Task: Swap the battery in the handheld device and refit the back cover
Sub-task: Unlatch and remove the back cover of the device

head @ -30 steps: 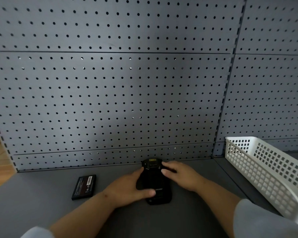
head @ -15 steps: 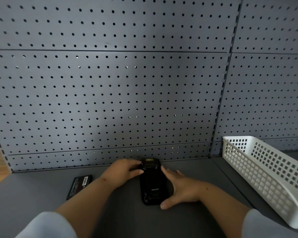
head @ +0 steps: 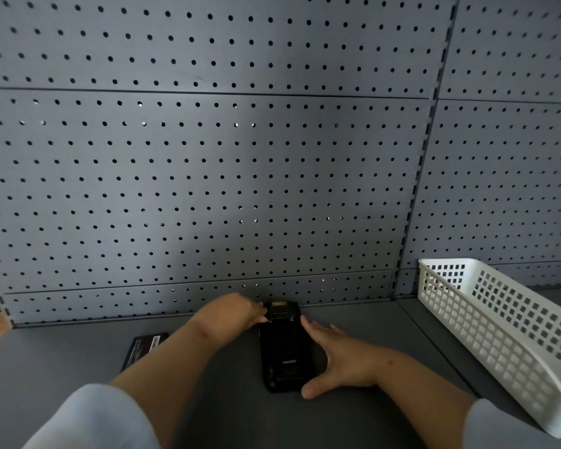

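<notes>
Grey pegboard [head: 208, 176] full of small round holes fills the wall behind a dark grey desk [head: 363, 322]. On the desk, close to the wall, lies the black handheld device [head: 285, 351], flat with its back up and white letters showing on the back cover [head: 289, 361]. The left hand [head: 227, 314] is curled, with its fingertips touching the top left corner of the device. The right hand [head: 340, 361] is spread wide open and lies flat along the right side of the device, its thumb by the bottom corner; it grips nothing. A flat black battery [head: 143, 346] with a label lies on the desk to the left, partly hidden behind the left arm. Both arms end in light sleeves [head: 94, 419]. Far to the right stands a white plastic basket [head: 499, 332] with many square holes.
</notes>
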Action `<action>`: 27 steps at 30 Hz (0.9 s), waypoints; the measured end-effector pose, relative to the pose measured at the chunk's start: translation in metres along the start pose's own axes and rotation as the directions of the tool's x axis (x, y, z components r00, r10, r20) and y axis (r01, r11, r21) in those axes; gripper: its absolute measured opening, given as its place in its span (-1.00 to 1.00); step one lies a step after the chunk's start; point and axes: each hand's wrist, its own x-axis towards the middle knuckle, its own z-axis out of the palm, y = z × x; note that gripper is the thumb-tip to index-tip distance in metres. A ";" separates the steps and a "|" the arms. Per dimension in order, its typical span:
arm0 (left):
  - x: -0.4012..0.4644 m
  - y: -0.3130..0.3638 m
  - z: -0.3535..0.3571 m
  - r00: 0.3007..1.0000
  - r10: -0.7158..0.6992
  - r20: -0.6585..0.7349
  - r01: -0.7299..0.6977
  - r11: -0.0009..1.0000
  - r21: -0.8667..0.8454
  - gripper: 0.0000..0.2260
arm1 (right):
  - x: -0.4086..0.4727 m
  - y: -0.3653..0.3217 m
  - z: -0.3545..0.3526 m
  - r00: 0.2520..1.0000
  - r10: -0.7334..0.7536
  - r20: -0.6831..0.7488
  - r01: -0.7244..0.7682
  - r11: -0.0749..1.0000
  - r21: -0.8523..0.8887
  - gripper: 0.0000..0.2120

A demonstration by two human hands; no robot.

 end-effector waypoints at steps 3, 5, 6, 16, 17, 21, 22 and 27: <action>-0.001 -0.004 0.010 0.996 0.024 -0.083 -0.019 0.999 0.050 -0.65 | 0.000 0.000 0.001 1.000 -0.001 -0.008 0.001 1.000 0.008 0.10; -0.001 -0.005 0.014 0.994 0.041 -0.102 -0.032 0.996 0.085 -0.65 | 0.000 0.001 0.001 1.000 -0.004 -0.013 0.004 1.000 0.011 0.09; 0.000 -0.005 0.014 0.993 0.046 -0.113 -0.035 0.994 0.101 -0.65 | 0.000 0.000 0.001 1.000 -0.008 -0.017 0.008 1.000 0.009 0.09; 0.007 -0.003 0.017 0.988 0.017 -0.154 0.008 0.987 0.161 -0.69 | -0.001 0.000 0.002 1.000 -0.004 -0.031 0.004 1.000 0.020 0.09; 0.008 -0.004 0.015 0.988 0.021 -0.151 0.001 0.989 0.146 -0.69 | -0.001 0.001 0.002 1.000 -0.003 -0.031 0.003 1.000 0.017 0.09; 0.009 -0.008 0.011 0.996 0.021 -0.088 -0.018 0.999 0.028 -0.65 | -0.001 0.001 0.002 0.999 -0.010 -0.034 0.011 1.000 0.015 0.09; 0.010 -0.009 0.010 0.997 0.024 -0.079 -0.022 1.000 0.020 -0.65 | 0.000 0.002 0.003 0.999 -0.009 -0.034 0.010 1.000 0.019 0.09; 0.010 -0.010 0.015 0.994 0.021 -0.103 -0.019 1.000 0.013 -0.69 | -0.001 0.001 0.003 0.999 -0.017 -0.043 0.018 1.000 0.014 0.08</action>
